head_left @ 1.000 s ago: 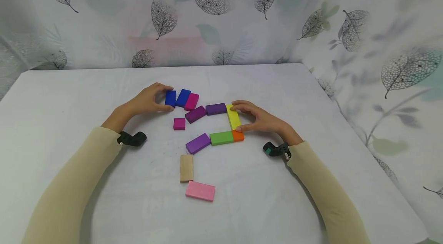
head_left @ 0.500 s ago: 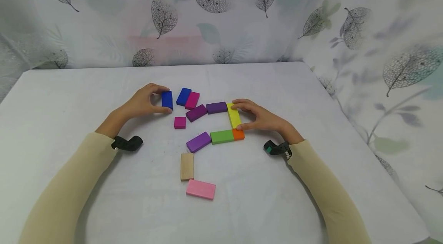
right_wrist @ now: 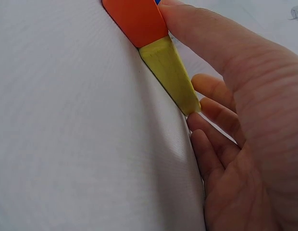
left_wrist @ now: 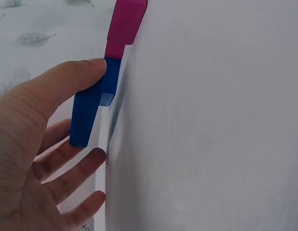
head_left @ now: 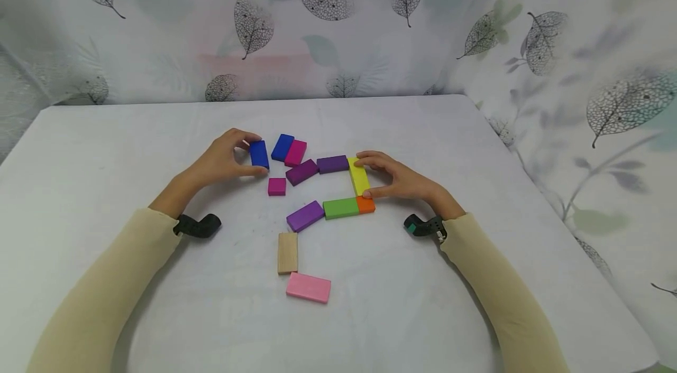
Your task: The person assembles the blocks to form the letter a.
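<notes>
Between thumb and fingers, my left hand [head_left: 224, 157] pinches a blue wooden block [head_left: 259, 154] by its two ends. In the left wrist view that blue block [left_wrist: 85, 115] overlaps a second one. The second blue block [head_left: 282, 147] lies a short gap to the right, against a magenta block [head_left: 295, 153]. My right hand [head_left: 404, 180] spans the yellow block [head_left: 358, 178], fingers at its far end and thumb at its near end. An orange block [head_left: 366, 204] meets the yellow block's near end, with a green block [head_left: 341, 208] on its left.
Two dark purple blocks [head_left: 302, 172] [head_left: 332, 164] link magenta to yellow. A small magenta block [head_left: 277, 187] lies alone. Nearer are a violet block [head_left: 305, 217], a plain wood block [head_left: 288, 253] and a pink block [head_left: 309, 288]. A leaf-print curtain [head_left: 158, 26] hangs behind the white table [head_left: 402, 314].
My left hand has drawn its blue block leftward, away from the other blue block, then slightly back right with a small turn. My right hand stays at the yellow block.
</notes>
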A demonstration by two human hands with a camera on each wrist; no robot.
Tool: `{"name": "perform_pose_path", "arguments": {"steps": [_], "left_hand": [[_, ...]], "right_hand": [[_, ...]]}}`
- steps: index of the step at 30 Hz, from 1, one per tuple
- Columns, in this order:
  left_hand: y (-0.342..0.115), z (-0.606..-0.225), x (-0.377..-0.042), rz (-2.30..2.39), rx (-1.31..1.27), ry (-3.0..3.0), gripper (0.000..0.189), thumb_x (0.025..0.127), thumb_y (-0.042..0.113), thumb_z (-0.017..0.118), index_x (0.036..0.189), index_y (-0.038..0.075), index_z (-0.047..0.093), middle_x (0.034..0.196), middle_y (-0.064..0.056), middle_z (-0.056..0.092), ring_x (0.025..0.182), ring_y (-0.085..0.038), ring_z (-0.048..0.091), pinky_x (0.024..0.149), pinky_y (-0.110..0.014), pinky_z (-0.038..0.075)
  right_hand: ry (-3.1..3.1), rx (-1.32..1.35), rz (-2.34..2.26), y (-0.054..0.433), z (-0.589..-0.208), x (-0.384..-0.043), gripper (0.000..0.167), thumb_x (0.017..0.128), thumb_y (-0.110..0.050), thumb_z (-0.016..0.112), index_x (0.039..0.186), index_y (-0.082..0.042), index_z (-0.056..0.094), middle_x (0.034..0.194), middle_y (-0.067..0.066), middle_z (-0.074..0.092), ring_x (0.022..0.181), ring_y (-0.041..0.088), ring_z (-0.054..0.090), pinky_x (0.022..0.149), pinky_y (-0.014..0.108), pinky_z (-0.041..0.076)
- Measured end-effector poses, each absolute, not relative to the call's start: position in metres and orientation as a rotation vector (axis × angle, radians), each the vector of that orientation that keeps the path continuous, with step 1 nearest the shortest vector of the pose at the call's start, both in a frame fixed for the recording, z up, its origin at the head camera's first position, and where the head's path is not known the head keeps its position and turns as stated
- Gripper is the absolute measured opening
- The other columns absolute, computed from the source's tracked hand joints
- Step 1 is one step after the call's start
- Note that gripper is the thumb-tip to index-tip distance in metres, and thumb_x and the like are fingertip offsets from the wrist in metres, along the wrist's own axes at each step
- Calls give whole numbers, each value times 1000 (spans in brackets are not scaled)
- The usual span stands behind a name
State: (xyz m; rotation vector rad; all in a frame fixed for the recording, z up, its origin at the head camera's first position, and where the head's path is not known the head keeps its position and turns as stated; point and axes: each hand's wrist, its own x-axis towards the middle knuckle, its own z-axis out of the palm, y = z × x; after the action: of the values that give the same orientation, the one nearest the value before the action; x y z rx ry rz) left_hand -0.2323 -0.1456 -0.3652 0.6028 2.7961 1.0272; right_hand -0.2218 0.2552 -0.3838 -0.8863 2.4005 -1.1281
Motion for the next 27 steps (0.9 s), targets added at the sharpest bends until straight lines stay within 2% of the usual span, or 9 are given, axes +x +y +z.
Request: {"name": "perform_pose_path", "arguments": {"steps": [12,27], "left_hand": [[-135,-363,-221,981,556,2833,73,80,35,80,139,5,47,134,-19,46,123,-36,47,104,-57,38],[-116,-350,-205,948,664,2887,72,80,34,80,138,6,49,132,-16,48,121,-34,51,100,-55,43]], "right_hand": [[2381,-879,-1148,253,-384,-220,63,85,-17,76,141,-11,48,156,5,29,145,23,24,119,47,17],[2396,-863,-1127,254,-381,-220,64,85,-20,76,142,-12,48,156,5,29,145,23,23,119,48,16]]}}
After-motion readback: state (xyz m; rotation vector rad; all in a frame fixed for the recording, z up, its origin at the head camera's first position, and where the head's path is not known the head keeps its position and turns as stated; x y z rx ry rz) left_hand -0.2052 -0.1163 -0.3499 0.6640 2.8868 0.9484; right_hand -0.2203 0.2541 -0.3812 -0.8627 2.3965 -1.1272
